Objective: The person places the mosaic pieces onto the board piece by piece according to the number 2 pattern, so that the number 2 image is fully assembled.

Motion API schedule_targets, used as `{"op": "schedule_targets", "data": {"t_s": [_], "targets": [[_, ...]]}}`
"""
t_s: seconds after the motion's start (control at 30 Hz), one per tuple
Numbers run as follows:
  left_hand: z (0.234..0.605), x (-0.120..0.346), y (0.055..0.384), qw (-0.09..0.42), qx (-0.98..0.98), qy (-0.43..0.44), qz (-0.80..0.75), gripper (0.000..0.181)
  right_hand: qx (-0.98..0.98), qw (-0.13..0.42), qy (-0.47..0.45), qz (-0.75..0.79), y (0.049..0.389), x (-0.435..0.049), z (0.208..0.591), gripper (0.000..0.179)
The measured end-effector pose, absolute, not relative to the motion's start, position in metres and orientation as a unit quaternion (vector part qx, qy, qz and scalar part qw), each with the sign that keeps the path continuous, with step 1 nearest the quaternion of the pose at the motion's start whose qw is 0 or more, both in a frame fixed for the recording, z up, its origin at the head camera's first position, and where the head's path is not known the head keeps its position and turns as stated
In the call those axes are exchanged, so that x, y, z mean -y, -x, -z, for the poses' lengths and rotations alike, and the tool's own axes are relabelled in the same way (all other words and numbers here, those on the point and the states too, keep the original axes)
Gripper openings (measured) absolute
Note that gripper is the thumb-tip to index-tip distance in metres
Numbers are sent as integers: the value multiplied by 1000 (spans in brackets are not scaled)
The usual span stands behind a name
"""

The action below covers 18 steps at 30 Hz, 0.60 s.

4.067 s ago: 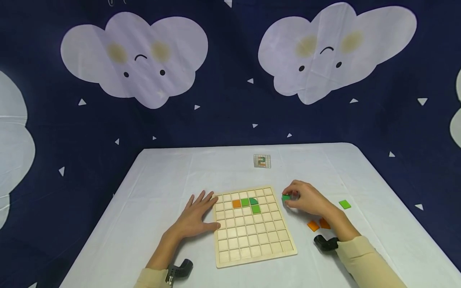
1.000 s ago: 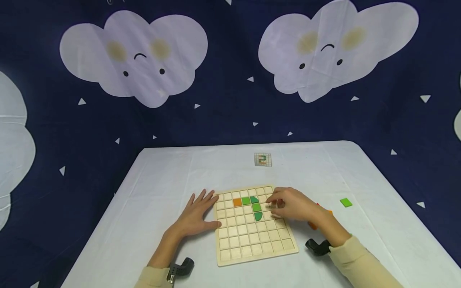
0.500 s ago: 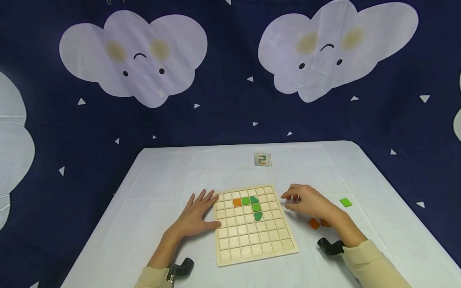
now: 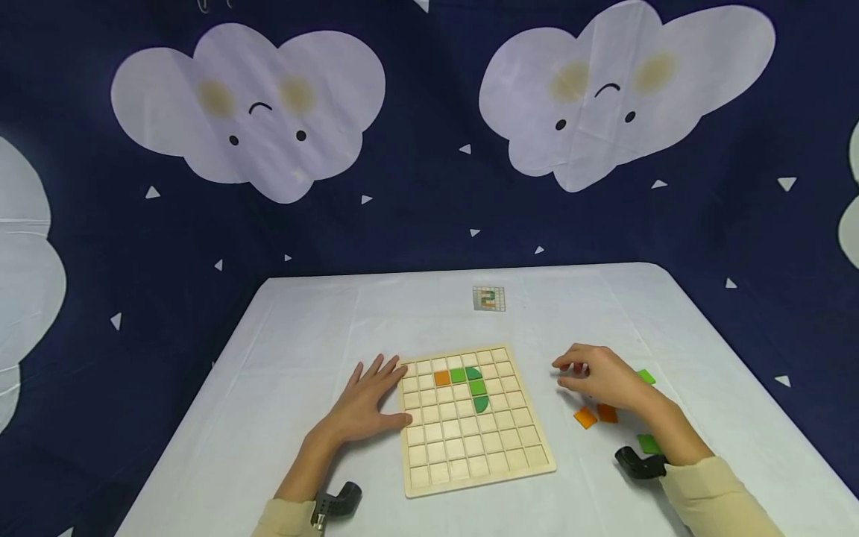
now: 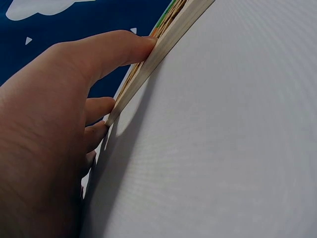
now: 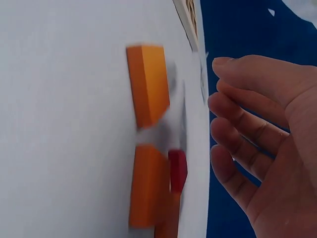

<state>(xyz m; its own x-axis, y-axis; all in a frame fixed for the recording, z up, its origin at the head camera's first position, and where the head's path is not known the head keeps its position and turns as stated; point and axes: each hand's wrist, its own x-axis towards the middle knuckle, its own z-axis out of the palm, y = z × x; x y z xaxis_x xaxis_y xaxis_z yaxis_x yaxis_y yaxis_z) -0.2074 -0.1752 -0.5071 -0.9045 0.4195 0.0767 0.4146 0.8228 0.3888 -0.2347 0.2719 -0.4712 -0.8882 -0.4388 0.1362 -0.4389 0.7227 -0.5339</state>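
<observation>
Two orange tiles (image 4: 596, 415) now lie under the empty, loosely curled right hand (image 4: 600, 377), withdrawn from the board (image 4: 470, 477) that the spread left hand (image 4: 365, 403) steadies.

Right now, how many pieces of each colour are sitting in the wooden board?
Green pieces: 4
Orange pieces: 1
Total in the wooden board: 5
</observation>
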Motion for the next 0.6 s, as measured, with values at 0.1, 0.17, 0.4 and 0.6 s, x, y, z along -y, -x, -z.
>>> {"op": "schedule_targets", "data": {"t_s": [0.1, 0.17, 0.4, 0.6], "targets": [[506, 175, 208, 8, -955, -219, -202, 93, 927, -8, -225, -301, 234, -281, 473, 24], [506, 175, 208, 10, -954, -220, -202, 93, 927, -11, -215, -306, 233, -288, 474, 24], [505, 175, 208, 6, -955, -220, -200, 92, 932, -12, -182, -312, 229, -306, 476, 25], [506, 175, 208, 9, -955, -220, -200, 93, 938, -7, -160, -308, 228, -322, 477, 29]]}}
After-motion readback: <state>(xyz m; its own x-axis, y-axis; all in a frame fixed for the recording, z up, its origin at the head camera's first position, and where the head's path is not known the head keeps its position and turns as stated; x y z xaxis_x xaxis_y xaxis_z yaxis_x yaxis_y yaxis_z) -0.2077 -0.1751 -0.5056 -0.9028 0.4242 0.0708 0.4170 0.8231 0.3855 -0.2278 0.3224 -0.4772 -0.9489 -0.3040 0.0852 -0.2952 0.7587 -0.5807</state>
